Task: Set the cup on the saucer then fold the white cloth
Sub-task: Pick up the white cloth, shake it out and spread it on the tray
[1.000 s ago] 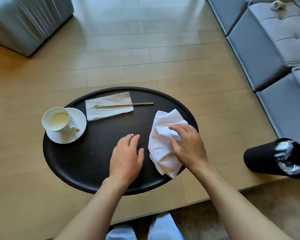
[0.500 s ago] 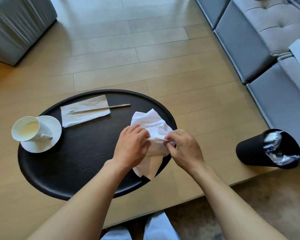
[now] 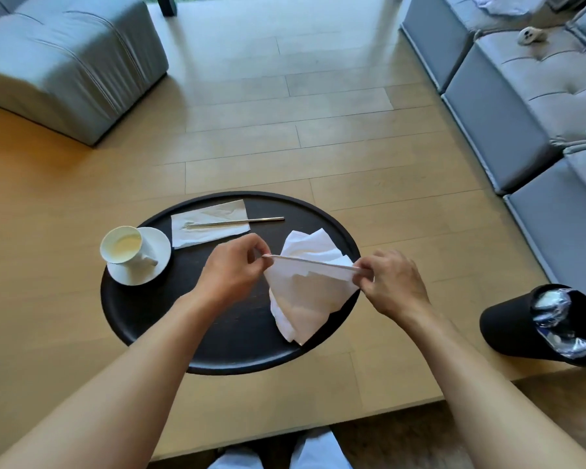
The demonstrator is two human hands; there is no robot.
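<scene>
A white cup (image 3: 122,244) stands upright on a white saucer (image 3: 158,265) at the left edge of the round black tray (image 3: 149,319). The white cloth (image 3: 307,292) hangs over the tray's right half, lifted by one edge. My left hand (image 3: 232,269) pinches the left end of that edge and my right hand (image 3: 391,282) pinches the right end, so the edge is stretched taut between them. The rest of the cloth droops crumpled down onto the tray.
A paper napkin (image 3: 210,223) with a metal utensil (image 3: 237,221) across it lies at the tray's back. A black bin (image 3: 542,324) with a shiny liner stands to the right. Grey sofas (image 3: 521,79) flank the wooden platform; a grey ottoman (image 3: 68,59) is at back left.
Both hands took hold of the cloth, moved apart and raised it, stretching one edge straight. Earlier the left hand lay flat on the tray. The cup and saucer stayed put.
</scene>
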